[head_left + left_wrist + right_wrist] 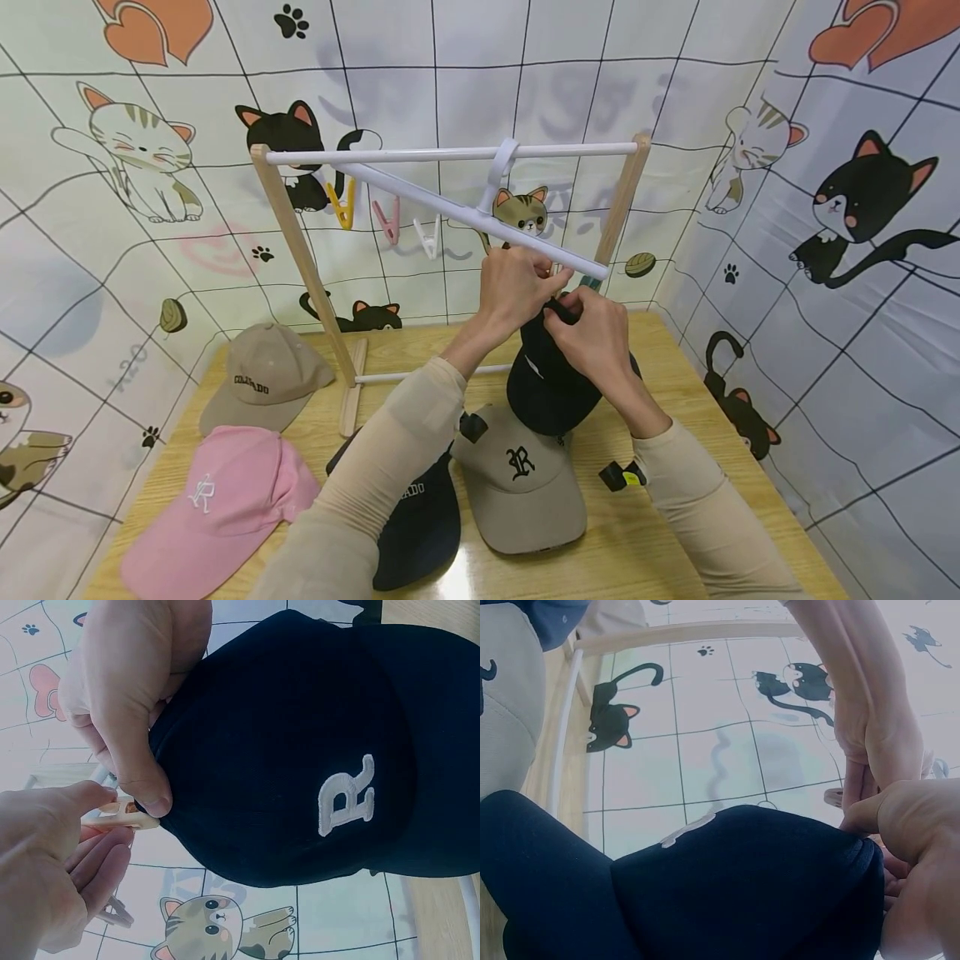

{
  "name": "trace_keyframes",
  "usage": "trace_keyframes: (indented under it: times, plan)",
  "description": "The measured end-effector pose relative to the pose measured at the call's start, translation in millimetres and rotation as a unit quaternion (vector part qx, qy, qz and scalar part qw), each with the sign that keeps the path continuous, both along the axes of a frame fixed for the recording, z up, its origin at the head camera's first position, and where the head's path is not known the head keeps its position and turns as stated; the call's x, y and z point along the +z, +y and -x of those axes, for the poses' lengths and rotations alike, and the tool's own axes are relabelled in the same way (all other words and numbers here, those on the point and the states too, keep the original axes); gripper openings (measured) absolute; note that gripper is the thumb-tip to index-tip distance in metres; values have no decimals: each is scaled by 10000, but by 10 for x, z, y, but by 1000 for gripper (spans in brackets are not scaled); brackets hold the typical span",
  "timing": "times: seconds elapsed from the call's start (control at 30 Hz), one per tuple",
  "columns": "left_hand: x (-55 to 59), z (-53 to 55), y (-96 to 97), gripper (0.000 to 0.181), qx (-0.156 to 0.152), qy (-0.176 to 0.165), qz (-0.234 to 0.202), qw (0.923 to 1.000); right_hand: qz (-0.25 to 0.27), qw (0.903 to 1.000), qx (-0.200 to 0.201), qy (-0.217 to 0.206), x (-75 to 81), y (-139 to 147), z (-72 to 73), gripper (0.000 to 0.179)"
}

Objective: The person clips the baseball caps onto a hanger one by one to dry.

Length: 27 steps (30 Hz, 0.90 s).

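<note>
A dark baseball cap (277, 750) with a white letter R hangs brim-down below the low right end of a tilted white hanger (450, 200). My right hand (596, 333) pinches the gathered top of the cap between thumb and fingers. Just left of it, my left hand (513, 287) holds a pale peach clothespin (124, 817), whose tip is at the cap's pinched edge. Whether the clothespin grips the fabric I cannot tell. Yellow (342, 200), pink (387, 221) and white clothespins (427, 237) hang along the hanger's left part.
The hanger hooks over the top bar (420, 156) of a wooden-sided rack (300, 258). On the table (645, 533) lie a beige cap (270, 367), a pink cap (225, 500), a navy cap (420, 533) and a taupe cap (525, 492). A cat-patterned cloth (480, 92) surrounds the table.
</note>
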<state>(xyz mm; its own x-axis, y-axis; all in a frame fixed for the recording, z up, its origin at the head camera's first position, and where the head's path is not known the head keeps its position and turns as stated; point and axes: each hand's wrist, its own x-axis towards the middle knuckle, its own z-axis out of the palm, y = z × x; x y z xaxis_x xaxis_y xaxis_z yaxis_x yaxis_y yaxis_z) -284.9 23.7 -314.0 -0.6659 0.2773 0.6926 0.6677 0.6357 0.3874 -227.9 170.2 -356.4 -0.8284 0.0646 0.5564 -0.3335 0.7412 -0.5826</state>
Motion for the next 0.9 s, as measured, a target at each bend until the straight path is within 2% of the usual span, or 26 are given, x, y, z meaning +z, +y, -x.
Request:
trace_keyframes:
  times: [0.47,0.9]
  plan:
    - [-10,-3,-4,46,17,79,-6,10000,100,9998,-21,163,4,18,10,20]
    - [-12,4,2,51,35,167,58,9998,182,9995,-45,251,10,32,30,21]
